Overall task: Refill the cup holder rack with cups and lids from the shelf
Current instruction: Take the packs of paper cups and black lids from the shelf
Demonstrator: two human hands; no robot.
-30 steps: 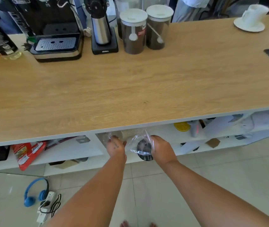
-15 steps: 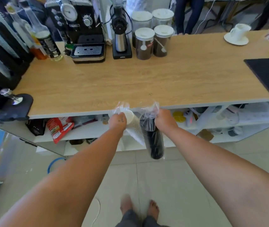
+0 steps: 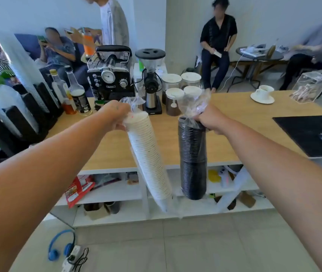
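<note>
My left hand (image 3: 116, 115) grips the top of a clear plastic sleeve of stacked white paper cups (image 3: 148, 158), which hangs down and tilts to the right. My right hand (image 3: 210, 119) grips the bunched neck of a clear bag of stacked black lids (image 3: 193, 160), hanging upright beside the cups. Both stacks hang in front of the wooden counter (image 3: 234, 122) and the white shelf (image 3: 115, 193) under it. The black cup holder rack (image 3: 19, 122) stands at the counter's left end, with clear cups and lids in its slots.
An espresso machine (image 3: 110, 75), a grinder (image 3: 151, 81), coffee jars (image 3: 173, 102) and syrup bottles (image 3: 78, 95) line the counter's back. A white cup on a saucer (image 3: 263, 94) and a black mat (image 3: 309, 134) lie to the right. Blue headphones (image 3: 60, 246) lie on the floor. Several people sit behind.
Both hands drew the two bagged stacks out from the shelf under the counter and raised them to counter height. My view tilted up from the shelf to the room.
</note>
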